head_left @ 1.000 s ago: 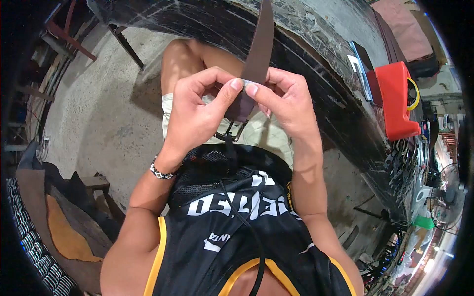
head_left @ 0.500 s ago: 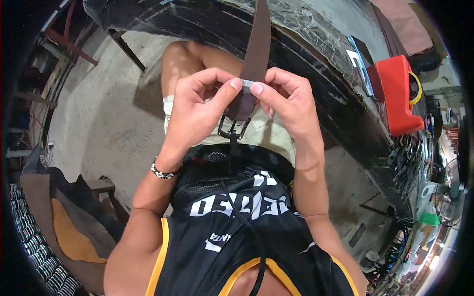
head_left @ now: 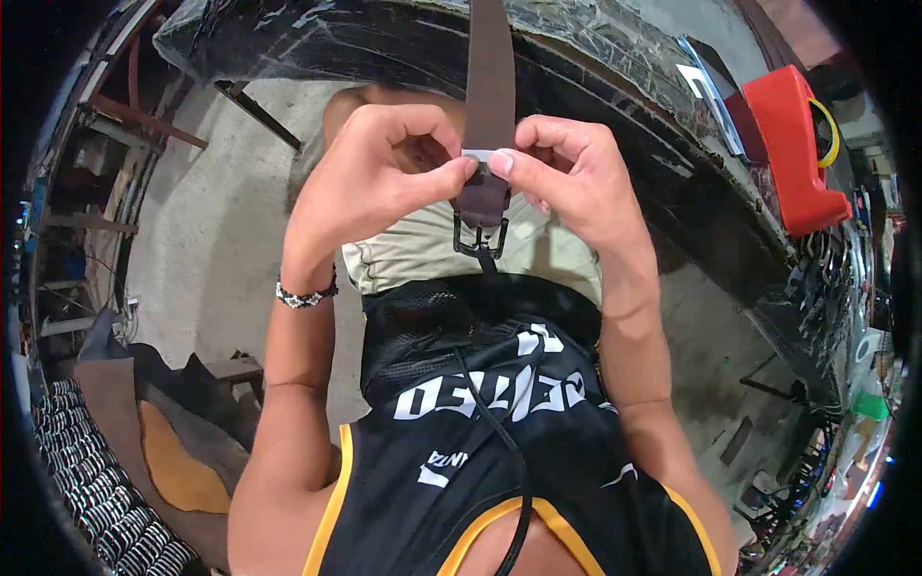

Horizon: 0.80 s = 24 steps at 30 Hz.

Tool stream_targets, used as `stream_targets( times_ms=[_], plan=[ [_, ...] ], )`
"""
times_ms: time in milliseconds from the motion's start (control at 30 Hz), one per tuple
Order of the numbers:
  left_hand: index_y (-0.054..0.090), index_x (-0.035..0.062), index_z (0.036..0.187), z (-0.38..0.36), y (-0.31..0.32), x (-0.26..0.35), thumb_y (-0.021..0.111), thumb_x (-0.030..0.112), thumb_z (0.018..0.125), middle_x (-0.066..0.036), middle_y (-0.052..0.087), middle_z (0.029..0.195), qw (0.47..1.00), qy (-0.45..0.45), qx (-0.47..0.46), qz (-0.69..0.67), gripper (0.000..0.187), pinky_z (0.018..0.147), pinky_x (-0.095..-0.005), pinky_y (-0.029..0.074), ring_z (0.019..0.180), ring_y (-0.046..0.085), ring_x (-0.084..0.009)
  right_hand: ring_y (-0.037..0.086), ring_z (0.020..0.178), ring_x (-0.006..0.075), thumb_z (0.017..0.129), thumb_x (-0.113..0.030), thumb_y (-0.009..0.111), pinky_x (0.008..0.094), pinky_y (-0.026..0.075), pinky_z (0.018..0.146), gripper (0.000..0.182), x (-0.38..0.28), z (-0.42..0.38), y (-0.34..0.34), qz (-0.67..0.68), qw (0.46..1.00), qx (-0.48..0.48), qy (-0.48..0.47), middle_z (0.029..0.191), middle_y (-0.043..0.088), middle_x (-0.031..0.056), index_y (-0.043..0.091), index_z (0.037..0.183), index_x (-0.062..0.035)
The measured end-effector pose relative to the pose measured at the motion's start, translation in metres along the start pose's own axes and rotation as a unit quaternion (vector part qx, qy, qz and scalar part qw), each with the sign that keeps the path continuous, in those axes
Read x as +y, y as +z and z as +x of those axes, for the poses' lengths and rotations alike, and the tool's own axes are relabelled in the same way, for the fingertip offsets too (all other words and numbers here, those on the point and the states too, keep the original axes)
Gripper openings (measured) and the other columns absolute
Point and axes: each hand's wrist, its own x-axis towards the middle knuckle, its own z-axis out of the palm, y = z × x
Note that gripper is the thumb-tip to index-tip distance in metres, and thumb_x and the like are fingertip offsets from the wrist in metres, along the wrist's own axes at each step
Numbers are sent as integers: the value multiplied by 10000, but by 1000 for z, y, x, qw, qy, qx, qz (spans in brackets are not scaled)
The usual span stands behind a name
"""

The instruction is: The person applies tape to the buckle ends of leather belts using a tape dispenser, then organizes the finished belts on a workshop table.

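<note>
A dark brown leather belt (head_left: 491, 82) runs from the top of the view down to my lap. At its lower end hangs a black metal buckle (head_left: 480, 238). Just above the buckle, a narrow pale strip (head_left: 477, 155) lies across the belt. My left hand (head_left: 384, 178) pinches the belt's left edge at this strip, thumb on top and fingers curled behind. On the other edge, my right hand (head_left: 581, 182) grips the same spot, its thumb pressing the strip. What the fingertips do behind the belt is hidden.
A dark plastic-covered workbench (head_left: 624, 144) stands in front of my knees. On it, to the right, sits a red tape dispenser (head_left: 792, 158) with a yellow roll. Leather pieces (head_left: 178, 461) and stacked dark-and-white coils (head_left: 106, 509) lie at the lower left.
The belt has swung from slanting to nearly upright, and the buckle has turned squarer to me. My left wrist has shifted left, with both hands keeping their pinch at the strip. The view has shifted slightly.
</note>
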Motion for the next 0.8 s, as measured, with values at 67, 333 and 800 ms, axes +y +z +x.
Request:
stream_targets(
  times_ms=[67,333,800],
  plan=[
    [633,-24,810,2,2,-5,727,95,845,-5,618,747,1000,9,6,11,156,689,-240,444,745,556,-75,475,648,-12,907,-150,731,178,355,545,185,-1,1,-1,-1,1000,0,-6,714,570,-74,658,829,0],
    [652,-29,835,-3,9,0,719,121,878,0,625,741,999,-8,28,25,169,649,-231,440,725,555,-62,452,637,-7,909,-148,728,185,339,538,172,4,-2,-2,10,1000,4,-5,711,562,-74,671,838,-2],
    [676,-47,898,-4,27,-15,674,102,926,-12,655,775,984,52,115,-124,152,616,-212,460,696,581,-49,478,649,-7,903,-136,729,176,368,551,152,3,-1,-2,17,1000,14,-13,725,582,-68,672,847,-6]
  ],
)
